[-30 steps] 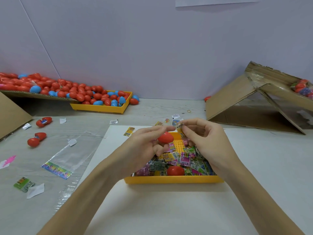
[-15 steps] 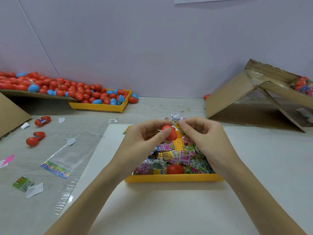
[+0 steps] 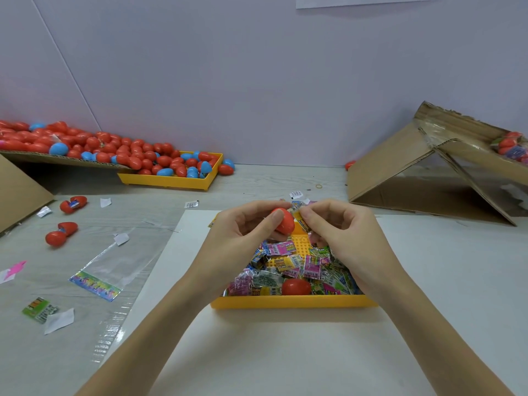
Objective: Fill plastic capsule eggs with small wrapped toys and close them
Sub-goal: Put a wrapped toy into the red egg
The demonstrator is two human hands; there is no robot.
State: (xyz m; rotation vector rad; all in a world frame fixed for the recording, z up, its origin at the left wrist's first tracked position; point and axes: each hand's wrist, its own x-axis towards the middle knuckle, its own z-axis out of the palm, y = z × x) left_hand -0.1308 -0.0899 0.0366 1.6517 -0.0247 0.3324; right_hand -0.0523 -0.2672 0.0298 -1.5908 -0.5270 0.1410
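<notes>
Left hand point(image 3: 243, 232) gripping red capsule egg point(image 3: 283, 221) above yellow tray point(image 3: 291, 302), opening turned toward 3 o'clock for loading. Right hand point(image 3: 340, 232) pinching wrapped toy point(image 3: 298, 215) at egg mouth. Spare toys heaped below.

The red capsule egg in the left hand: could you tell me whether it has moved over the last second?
Yes. The red capsule egg has risen slightly and shifted right, toward the yellow tray's far edge, where the right hand pinches a wrapped toy against it.
</notes>
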